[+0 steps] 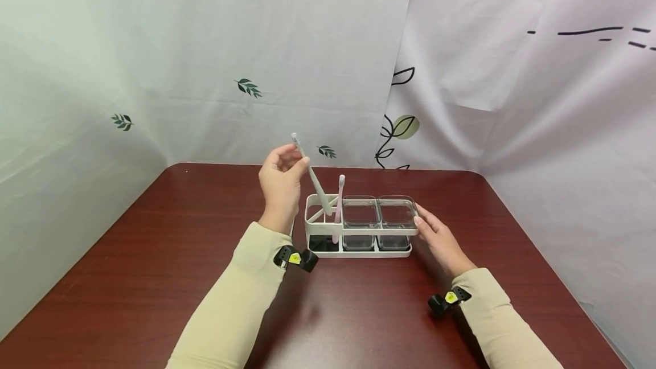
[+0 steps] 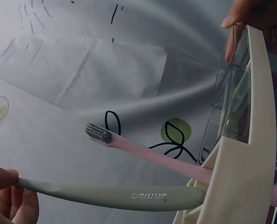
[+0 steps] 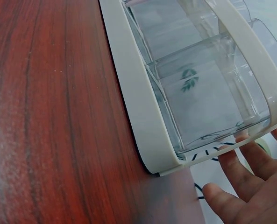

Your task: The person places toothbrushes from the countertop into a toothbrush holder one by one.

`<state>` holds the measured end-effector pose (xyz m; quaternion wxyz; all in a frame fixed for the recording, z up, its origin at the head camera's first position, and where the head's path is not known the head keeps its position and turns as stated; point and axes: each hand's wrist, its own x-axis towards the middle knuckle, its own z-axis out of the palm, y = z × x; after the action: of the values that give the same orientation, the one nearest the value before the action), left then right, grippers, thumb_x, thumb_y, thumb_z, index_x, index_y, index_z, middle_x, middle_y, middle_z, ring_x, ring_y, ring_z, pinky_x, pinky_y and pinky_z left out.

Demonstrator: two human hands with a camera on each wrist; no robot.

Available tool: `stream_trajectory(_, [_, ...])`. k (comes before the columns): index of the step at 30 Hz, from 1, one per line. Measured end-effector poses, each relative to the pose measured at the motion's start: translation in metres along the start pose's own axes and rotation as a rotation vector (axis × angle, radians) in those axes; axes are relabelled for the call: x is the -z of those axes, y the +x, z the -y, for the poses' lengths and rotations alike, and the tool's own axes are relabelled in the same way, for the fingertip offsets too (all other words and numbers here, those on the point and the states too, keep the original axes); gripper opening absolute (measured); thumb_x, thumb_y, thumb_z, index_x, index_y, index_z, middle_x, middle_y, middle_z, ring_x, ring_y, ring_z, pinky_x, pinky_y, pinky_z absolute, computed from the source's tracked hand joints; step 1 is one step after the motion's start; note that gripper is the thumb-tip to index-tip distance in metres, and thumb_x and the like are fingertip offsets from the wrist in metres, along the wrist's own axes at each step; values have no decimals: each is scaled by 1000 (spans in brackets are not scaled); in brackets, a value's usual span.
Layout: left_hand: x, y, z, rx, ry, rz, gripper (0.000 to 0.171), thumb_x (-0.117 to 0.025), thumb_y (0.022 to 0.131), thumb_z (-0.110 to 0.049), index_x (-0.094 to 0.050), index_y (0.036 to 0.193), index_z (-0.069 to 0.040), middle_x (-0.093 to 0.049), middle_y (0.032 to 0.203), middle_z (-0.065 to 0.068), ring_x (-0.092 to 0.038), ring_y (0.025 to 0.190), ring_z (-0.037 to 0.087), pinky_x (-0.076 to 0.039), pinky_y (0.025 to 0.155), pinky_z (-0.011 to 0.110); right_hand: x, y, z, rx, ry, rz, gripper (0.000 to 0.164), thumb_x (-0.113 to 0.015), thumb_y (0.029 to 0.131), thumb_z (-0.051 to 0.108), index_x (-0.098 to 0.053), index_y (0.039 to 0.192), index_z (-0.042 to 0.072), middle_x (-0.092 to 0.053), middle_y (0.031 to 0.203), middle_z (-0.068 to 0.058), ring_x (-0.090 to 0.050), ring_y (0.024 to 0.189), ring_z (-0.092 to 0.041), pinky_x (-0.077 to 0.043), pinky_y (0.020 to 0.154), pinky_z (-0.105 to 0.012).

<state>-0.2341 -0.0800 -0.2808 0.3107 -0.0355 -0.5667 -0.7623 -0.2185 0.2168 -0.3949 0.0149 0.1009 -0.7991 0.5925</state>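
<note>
Green toothbrush pinched by left grip, holder by right grip, inside table edges

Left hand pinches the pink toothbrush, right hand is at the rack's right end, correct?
The color is wrong: the left hand pinches the gray-green toothbrush, as the left wrist view shows. The right hand is at the right end of the rack.

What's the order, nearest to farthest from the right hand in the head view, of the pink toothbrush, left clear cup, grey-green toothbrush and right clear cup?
From the right hand:
1. Right clear cup: rack's right end.
2. Left clear cup: mid-rack.
3. Pink toothbrush: just left of both cups.
4. Grey-green toothbrush: farthest left, in the left hand.
</note>
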Motion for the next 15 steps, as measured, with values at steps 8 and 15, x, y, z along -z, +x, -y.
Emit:
stream_trajectory(8, [-5, -8, 8, -44, 131, 63, 26, -66, 74, 7, -60, 99, 3, -59, 85, 11, -54, 74, 12, -48, 67, 21, 1, -1, 1, -5, -12, -5, 57, -45, 92, 40, -29, 141, 14, -33, 140, -15, -37, 123, -31, -34, 96, -49])
stream_trajectory(15, [-4, -17, 16, -49, 225, 88, 25, -67, 74, 6, -61, 98, 1, -59, 86, 13, -54, 76, 14, -46, 68, 21, 0, 1, 0, -31, -24, -5, 55, -44, 93, 39, -30, 141, 16, -33, 141, -12, -37, 123, -29, -34, 97, -48])
